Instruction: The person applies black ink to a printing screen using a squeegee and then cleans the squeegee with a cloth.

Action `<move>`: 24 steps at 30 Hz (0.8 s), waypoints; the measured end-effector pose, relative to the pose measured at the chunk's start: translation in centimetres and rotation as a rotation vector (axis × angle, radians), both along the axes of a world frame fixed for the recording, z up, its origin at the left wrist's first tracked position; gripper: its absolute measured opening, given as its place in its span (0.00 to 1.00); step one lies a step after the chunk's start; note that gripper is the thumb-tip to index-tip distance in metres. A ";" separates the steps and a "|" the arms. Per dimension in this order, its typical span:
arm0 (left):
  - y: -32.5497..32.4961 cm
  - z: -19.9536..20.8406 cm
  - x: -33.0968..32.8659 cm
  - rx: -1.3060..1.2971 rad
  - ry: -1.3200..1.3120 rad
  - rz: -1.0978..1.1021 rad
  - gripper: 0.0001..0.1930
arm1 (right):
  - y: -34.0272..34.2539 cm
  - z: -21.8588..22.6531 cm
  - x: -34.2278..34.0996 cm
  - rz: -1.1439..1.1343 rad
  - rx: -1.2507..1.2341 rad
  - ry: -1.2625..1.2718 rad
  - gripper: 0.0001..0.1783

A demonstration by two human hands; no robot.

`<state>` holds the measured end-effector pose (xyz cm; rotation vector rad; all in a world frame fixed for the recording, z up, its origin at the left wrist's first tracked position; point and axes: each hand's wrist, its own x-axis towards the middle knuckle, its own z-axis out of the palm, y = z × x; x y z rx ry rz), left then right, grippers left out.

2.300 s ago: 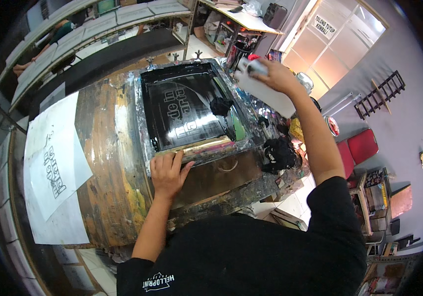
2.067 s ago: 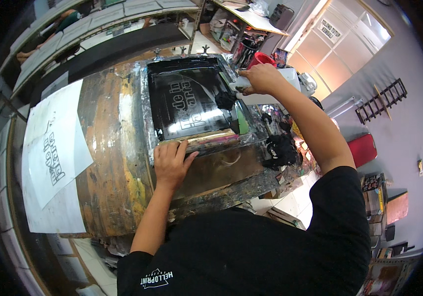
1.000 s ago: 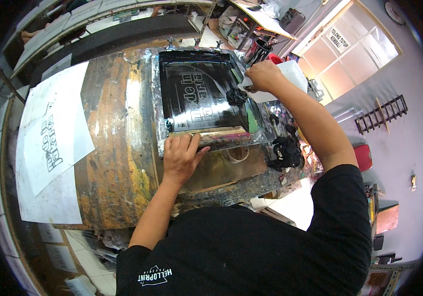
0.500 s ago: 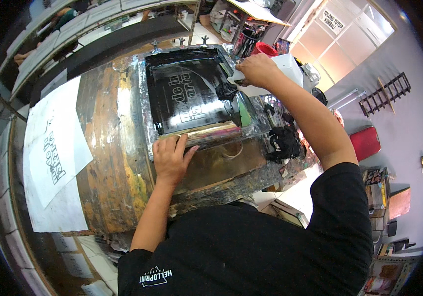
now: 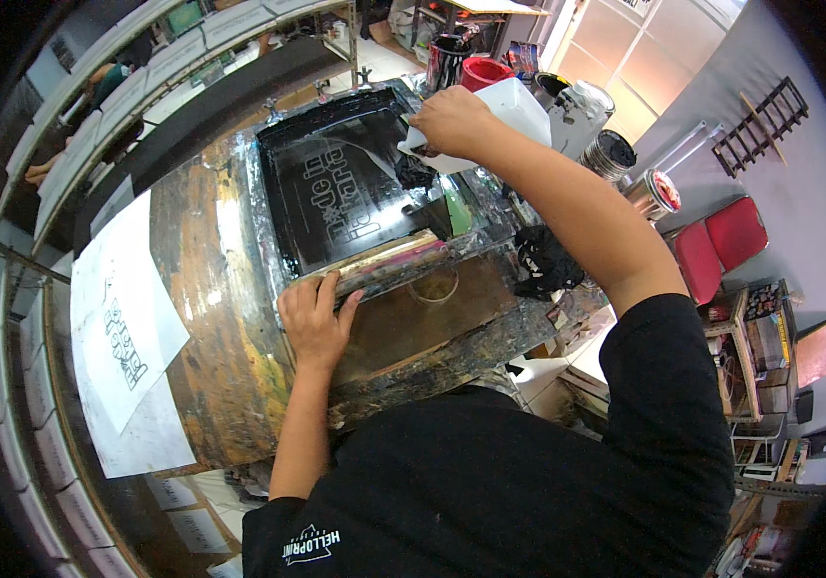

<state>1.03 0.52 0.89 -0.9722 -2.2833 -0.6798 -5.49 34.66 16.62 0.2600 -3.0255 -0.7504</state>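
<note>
Screen frame (image 5: 355,188) pinned between tub-holding hand (image 5: 451,120) and cans (image 5: 625,169).

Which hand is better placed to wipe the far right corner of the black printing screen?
Right. The right hand already rests there on a white cloth, while the left hand presses the black printing screen's near edge.

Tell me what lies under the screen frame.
The screen frame rests on a paint-stained table. The left hand presses its near edge. Whatever is directly beneath the black mesh is covered.
</note>
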 end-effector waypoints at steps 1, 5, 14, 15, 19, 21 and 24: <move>0.0 0.1 0.0 -0.003 0.004 0.002 0.22 | 0.1 -0.1 0.0 -0.009 0.000 -0.012 0.12; 0.2 0.4 0.2 -0.013 -0.007 0.009 0.22 | 1.3 -0.2 0.5 -0.051 0.044 0.002 0.12; 0.2 0.5 0.3 -0.023 -0.021 0.009 0.22 | 3.6 -2.1 6.2 -0.103 -0.194 0.270 0.19; 0.2 0.6 0.3 -0.026 -0.021 0.016 0.22 | 3.1 -1.9 7.4 -0.238 -0.275 0.259 0.27; 0.2 0.3 0.1 -0.012 -0.024 -0.005 0.22 | 5.1 -1.6 8.6 -0.595 -0.422 0.499 0.39; 0.5 0.3 -0.1 -0.008 -0.027 -0.017 0.22 | 8.9 -1.7 7.3 -0.589 -0.650 0.833 0.41; 0.3 0.4 0.0 -0.025 -0.002 0.008 0.22 | 10.3 -1.1 5.8 -0.603 -0.934 1.036 0.44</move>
